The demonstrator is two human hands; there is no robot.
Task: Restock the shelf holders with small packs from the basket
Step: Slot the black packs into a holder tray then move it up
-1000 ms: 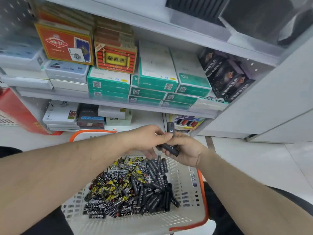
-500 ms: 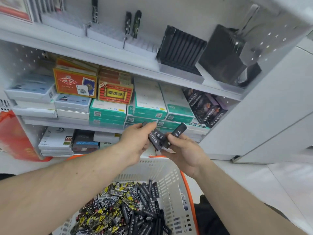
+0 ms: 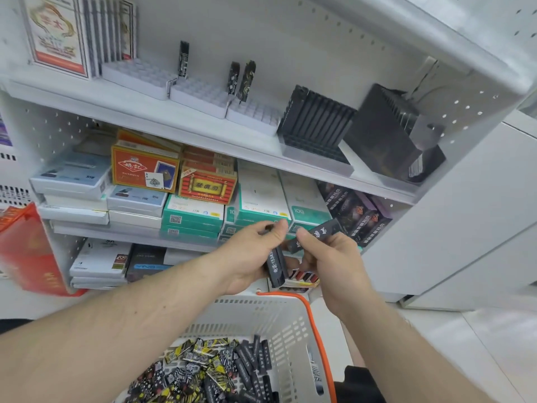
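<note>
Head view: white shelf unit [image 3: 203, 132] filling 12 o'clock. White basket [image 3: 287, 338] sitting at 6 o'clock, holding loose small packs [image 3: 215, 370]. Left hand [image 3: 250, 257] gripping one black pack [image 3: 276, 267] hanging downward, centre frame. Right hand [image 3: 334, 263] pinching second black pack [image 3: 316, 235], tilting toward 2 o'clock. White holders [image 3: 200, 96] sitting at 11 o'clock, mostly unfilled.

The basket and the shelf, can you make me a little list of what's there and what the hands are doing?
left hand: grip on a black pack, printed white
right hand: grip on another black pack
basket: white, orange rim, holds black packs and yellow-patterned ones
white holders: top shelf, mostly unfilled; three packs stand in them
black holder: right of the white ones, full row
shelf below: card boxes, green boxes
</note>
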